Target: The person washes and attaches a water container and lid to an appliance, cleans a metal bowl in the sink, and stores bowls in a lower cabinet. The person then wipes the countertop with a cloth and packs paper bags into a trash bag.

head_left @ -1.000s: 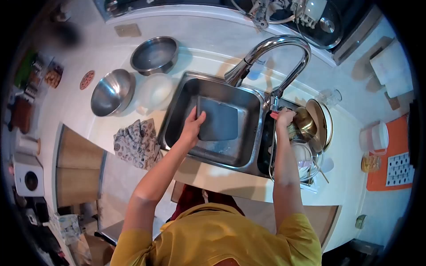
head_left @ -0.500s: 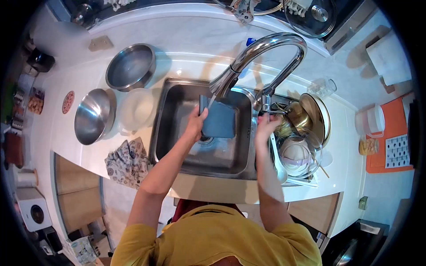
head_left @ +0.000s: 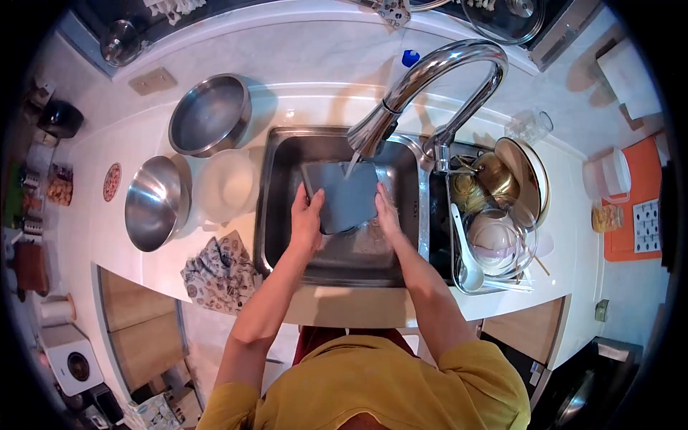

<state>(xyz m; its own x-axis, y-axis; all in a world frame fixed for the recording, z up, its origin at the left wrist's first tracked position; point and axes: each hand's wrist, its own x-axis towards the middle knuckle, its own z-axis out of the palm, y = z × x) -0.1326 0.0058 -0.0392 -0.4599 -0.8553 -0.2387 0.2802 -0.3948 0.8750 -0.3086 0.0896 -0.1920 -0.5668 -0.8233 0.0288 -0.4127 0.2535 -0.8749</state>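
A flat, dark grey rectangular piece (head_left: 342, 197), like a shallow tray or lid, is held over the steel sink (head_left: 337, 276). My left hand (head_left: 307, 218) grips its left edge, with the thumb on the upper face. Along the right edge lies my right hand (head_left: 388, 211), fingers pressed against the side. Water runs from the chrome faucet (head_left: 373, 129) onto the upper face of the piece. The underside of the piece is hidden.
Left of the sink are two steel bowls (head_left: 154, 204), a translucent bowl (head_left: 228, 183) and a crumpled patterned cloth (head_left: 222, 274). To the right, a dish rack holds a white ladle (head_left: 469, 272), glass bowls (head_left: 498, 244) and gold-toned cookware (head_left: 499, 179).
My right hand has come from the faucet's base to the right edge of the grey piece. The piece has turned flatter under the water.
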